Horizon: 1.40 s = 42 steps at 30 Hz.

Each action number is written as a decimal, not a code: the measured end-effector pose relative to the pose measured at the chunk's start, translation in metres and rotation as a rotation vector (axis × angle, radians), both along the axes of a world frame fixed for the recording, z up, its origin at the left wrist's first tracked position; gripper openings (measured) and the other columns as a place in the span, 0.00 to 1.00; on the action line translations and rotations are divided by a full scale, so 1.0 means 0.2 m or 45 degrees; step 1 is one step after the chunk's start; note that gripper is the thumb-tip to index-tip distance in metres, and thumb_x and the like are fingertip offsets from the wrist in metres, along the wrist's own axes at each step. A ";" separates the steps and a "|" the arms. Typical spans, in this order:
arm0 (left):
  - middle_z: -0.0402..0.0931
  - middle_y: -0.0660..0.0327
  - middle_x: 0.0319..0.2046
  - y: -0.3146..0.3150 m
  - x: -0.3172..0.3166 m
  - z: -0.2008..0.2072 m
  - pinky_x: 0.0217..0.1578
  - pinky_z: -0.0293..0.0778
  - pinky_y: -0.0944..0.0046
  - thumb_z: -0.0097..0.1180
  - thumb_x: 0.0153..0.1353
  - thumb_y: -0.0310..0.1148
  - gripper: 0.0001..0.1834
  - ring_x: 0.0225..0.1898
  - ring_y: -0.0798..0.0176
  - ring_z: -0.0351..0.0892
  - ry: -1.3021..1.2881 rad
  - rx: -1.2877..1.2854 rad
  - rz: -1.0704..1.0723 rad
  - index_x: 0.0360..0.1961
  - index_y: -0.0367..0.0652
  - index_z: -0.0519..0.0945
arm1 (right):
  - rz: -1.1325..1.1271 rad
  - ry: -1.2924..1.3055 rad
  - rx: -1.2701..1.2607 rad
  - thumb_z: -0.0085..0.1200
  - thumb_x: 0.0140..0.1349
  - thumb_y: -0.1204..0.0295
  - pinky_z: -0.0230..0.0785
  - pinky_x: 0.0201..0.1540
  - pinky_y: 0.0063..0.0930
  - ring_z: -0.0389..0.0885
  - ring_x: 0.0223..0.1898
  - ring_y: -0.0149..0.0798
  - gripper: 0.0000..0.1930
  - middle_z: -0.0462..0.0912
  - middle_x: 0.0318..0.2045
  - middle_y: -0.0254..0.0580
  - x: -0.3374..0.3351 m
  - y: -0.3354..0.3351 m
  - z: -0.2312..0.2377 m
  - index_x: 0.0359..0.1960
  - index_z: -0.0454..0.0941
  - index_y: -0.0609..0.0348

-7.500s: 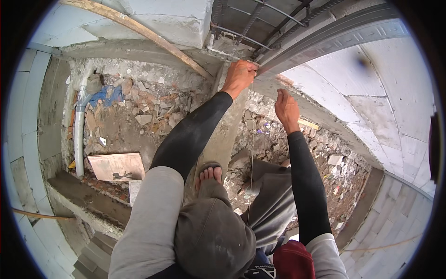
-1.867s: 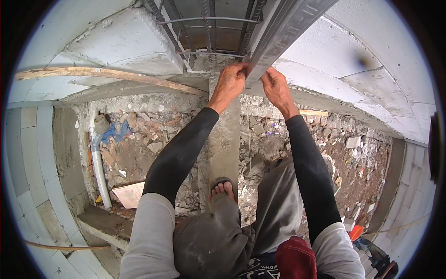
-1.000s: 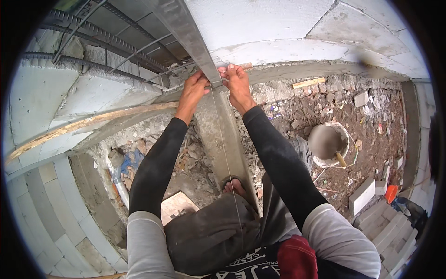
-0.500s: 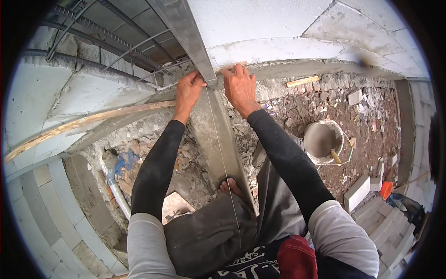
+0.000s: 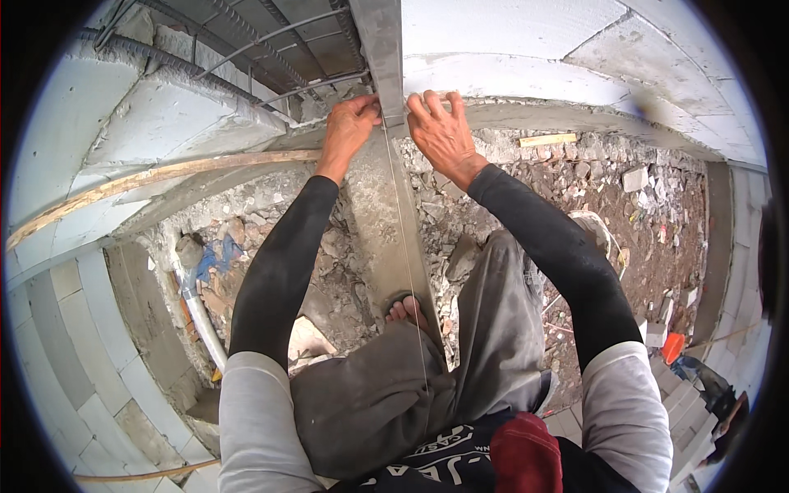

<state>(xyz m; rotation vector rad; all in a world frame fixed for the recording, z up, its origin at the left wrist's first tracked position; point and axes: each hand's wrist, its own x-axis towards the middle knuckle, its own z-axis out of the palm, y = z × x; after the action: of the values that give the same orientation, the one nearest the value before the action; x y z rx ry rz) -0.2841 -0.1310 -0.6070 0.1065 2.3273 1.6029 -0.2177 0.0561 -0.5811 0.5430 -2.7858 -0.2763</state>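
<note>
Fingers of the bare right hand (image 5: 444, 134) have spread since half a second ago — loosely bent, beside the right edge of the long grey metal bar (image 5: 383, 57) — while the bare left hand (image 5: 348, 131) pinches the thin white string (image 5: 405, 246) at the bar's lower left edge.

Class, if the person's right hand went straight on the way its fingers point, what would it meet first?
Probably the white block wall, just ahead of the right hand; depth is unclear, so the two may already touch.
</note>
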 end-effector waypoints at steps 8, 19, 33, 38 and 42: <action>0.86 0.56 0.38 0.05 0.03 0.04 0.42 0.78 0.67 0.54 0.62 0.31 0.18 0.37 0.65 0.86 0.049 0.034 0.016 0.50 0.34 0.82 | -0.275 -0.228 -0.439 0.39 0.76 0.56 0.69 0.42 0.59 0.79 0.17 0.49 0.19 0.79 0.15 0.47 -0.03 0.24 -0.12 0.35 0.77 0.55; 0.85 0.55 0.39 0.01 0.10 -0.02 0.40 0.76 0.66 0.52 0.61 0.34 0.23 0.37 0.66 0.85 0.006 0.043 0.022 0.58 0.37 0.77 | -0.845 -0.467 -1.033 0.45 0.71 0.55 0.75 0.37 0.49 0.84 0.34 0.59 0.18 0.84 0.29 0.55 0.08 0.21 -0.13 0.38 0.83 0.54; 0.83 0.58 0.45 0.00 0.10 -0.04 0.36 0.76 0.65 0.48 0.66 0.34 0.22 0.37 0.66 0.84 -0.080 0.077 0.008 0.61 0.40 0.75 | -0.490 0.086 -0.788 0.49 0.70 0.62 0.70 0.32 0.52 0.81 0.30 0.59 0.10 0.83 0.31 0.49 -0.02 0.46 -0.34 0.38 0.77 0.53; 0.79 0.57 0.54 0.00 0.12 0.00 0.41 0.77 0.63 0.45 0.70 0.37 0.25 0.42 0.62 0.84 -0.227 0.071 0.003 0.66 0.43 0.70 | -0.646 0.023 -1.073 0.49 0.70 0.64 0.71 0.34 0.51 0.80 0.32 0.62 0.09 0.83 0.32 0.54 -0.02 0.36 -0.42 0.37 0.77 0.53; 0.75 0.56 0.60 0.01 0.14 -0.01 0.45 0.76 0.61 0.42 0.70 0.36 0.27 0.46 0.61 0.82 -0.237 0.138 -0.038 0.70 0.46 0.65 | -0.858 -0.126 -1.343 0.48 0.70 0.62 0.72 0.35 0.51 0.82 0.32 0.61 0.13 0.84 0.29 0.57 -0.01 0.25 -0.48 0.37 0.79 0.57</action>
<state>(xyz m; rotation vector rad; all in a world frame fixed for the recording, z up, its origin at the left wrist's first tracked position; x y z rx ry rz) -0.2565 -0.1288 -0.6088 0.0150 2.0904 1.6493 -0.2204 0.1060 -0.6761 -0.6346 -2.5952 1.0507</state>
